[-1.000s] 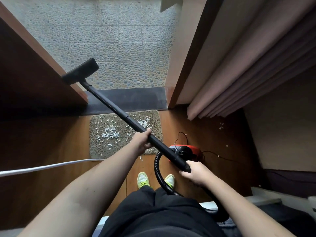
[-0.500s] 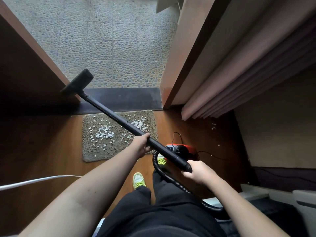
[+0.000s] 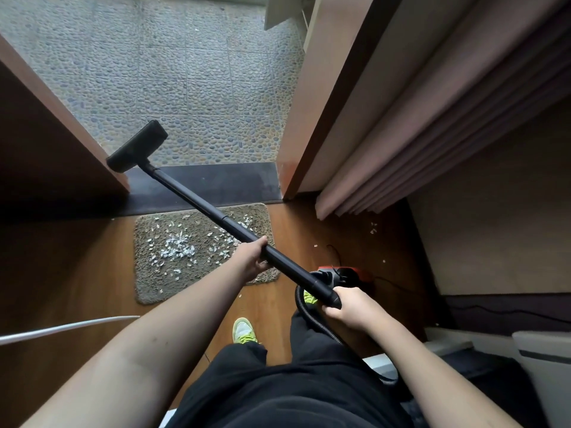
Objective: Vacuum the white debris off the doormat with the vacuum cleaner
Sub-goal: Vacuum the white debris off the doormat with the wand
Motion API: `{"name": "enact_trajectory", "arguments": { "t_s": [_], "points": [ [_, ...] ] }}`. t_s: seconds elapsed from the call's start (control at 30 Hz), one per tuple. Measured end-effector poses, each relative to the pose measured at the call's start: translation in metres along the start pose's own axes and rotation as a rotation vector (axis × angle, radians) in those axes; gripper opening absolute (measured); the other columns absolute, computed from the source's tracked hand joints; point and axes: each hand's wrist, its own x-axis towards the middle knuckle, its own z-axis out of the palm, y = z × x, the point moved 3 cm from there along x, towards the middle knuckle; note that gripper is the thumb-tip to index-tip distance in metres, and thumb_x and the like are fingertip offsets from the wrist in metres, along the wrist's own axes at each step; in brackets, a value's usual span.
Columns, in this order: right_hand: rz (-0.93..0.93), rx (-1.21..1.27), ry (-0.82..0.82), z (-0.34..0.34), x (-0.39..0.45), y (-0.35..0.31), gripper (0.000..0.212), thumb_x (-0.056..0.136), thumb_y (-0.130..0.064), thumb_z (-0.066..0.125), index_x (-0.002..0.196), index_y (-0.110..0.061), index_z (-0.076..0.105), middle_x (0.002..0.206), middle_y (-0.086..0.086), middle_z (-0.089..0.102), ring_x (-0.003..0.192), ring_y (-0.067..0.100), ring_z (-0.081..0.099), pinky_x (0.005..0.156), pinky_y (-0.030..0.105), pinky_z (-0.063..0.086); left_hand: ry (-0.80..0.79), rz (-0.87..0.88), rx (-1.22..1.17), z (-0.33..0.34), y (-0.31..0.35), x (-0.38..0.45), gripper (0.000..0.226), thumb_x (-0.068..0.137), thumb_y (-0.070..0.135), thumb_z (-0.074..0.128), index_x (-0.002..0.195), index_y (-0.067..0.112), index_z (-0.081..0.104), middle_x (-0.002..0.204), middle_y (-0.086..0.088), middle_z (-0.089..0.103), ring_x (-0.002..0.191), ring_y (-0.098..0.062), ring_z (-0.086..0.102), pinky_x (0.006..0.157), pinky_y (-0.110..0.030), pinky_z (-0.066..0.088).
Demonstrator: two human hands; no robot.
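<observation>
Bare forearms, no sleeves in view, no watch or rings showing on the left hand [image 3: 251, 259] or the right hand [image 3: 350, 308]. Black loose trousers [image 3: 296, 387], creased across the lap. Pale grey-white sneaker with neon yellow-green laces [image 3: 244, 331] on one foot, a sliver of a second neon-green shoe [image 3: 310, 297] just visible further right.

Both hands grip black wand [image 3: 216, 211]: left hand [image 3: 251, 257] mid-shaft, right hand [image 3: 346, 304] at hose end; debris [image 3: 177, 247] on doormat [image 3: 148, 273]
</observation>
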Motion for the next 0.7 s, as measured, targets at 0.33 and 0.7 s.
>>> {"name": "enact_trajectory", "arguments": {
  "t_s": [0.33,0.7],
  "points": [
    [0.046,0.039,-0.033,0.009,-0.001,0.021,0.019,0.085,-0.044,0.065,0.082,-0.029,0.054,0.078,-0.008,0.061,0.073,0.010,0.061,0.064,0.026,0.047,0.014,-0.030,0.014,0.009,-0.027,0.008,0.014,0.096,0.015,0.062,0.088,0.009,0.053,0.077,-0.007,0.058,0.070,-0.018,0.060,0.059,-0.045,0.057],
    [-0.059,0.009,-0.119,0.013,0.022,0.042,0.036,0.088,-0.056,0.061,0.118,-0.038,0.054,0.077,-0.011,0.059,0.063,-0.003,0.055,0.053,0.012,0.038,0.115,-0.016,0.009,0.008,-0.058,0.024,0.023,0.094,0.019,0.067,0.107,0.007,0.051,0.081,-0.007,0.061,0.065,-0.016,0.063,0.045,-0.037,0.058]
  ]
}}
